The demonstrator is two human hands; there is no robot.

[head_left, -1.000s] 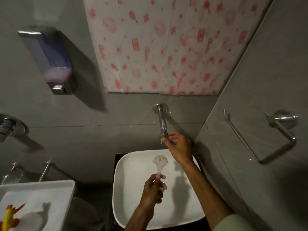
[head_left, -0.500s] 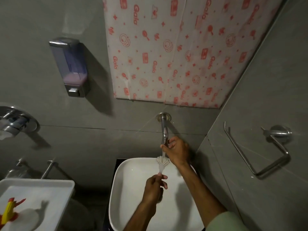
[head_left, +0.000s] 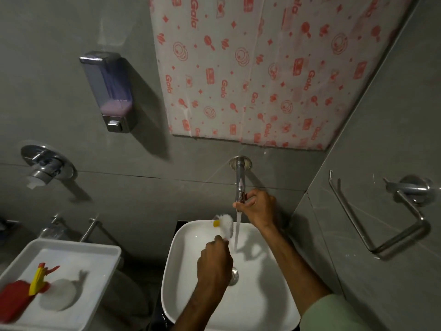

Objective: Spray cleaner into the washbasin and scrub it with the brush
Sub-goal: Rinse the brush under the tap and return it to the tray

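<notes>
A: Start at the left hand. What is different?

B: It is clamped on the handle of the brush, and the white bristle head, which 0.5 s ago sat right under the spout, has swung to the left, up by the basin's back rim with a small yellow cap showing. Water is now running: a thin stream drops from the faucet into the washbasin.

A: And the right hand?

B: Its fingers are wrapped round the faucet's tip, as before. I judge it has just opened the flow, so this looks like wetting or rinsing rather than spraying.

A: Materials?

B: Glossy white ceramic, a rounded square bowl with a metal drain half hidden behind the wrist. The faucet is polished chrome, a straight tube out of the grey tiled wall. The bristles look soft and splayed (blur makes that uncertain).

A: The cleaner?

B: A red bottle with a yellow trigger lies in the white tray well to the left, untouched.
</notes>
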